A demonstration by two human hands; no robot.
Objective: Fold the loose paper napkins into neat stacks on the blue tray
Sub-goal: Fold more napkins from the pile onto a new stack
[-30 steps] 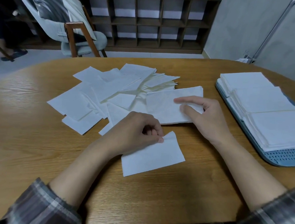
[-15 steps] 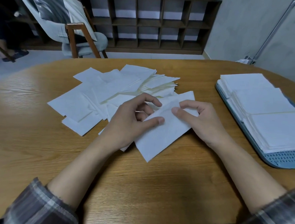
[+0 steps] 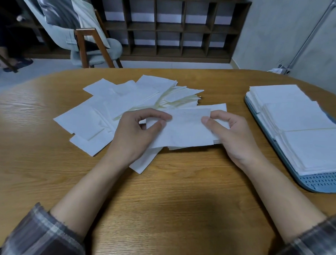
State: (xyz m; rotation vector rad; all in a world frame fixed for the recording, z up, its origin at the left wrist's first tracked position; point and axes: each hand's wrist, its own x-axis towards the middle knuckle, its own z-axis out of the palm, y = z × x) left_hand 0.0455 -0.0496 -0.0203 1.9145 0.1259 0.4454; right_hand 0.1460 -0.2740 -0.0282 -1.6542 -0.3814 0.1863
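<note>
Three stacks (image 3: 298, 121) lie on the blue tray (image 3: 315, 183) at 3 o'clock, the left hand (image 3: 136, 135) and right hand (image 3: 234, 138) pinch one napkin (image 3: 184, 128) at centre with their fingers (image 3: 156, 114), and many loose napkins (image 3: 110, 105) at 11 o'clock are left to fold.

Near tabletop (image 3: 160, 194) bare.
Loose napkins (image 3: 110, 109) crowd far left; stacked blue tray (image 3: 315, 183) blocks right edge.

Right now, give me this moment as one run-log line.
step: folding napkin | left hand: pinches its left end | right hand: pinches its right end | loose napkins: piled on table | blue tray: holds folded stacks
</note>
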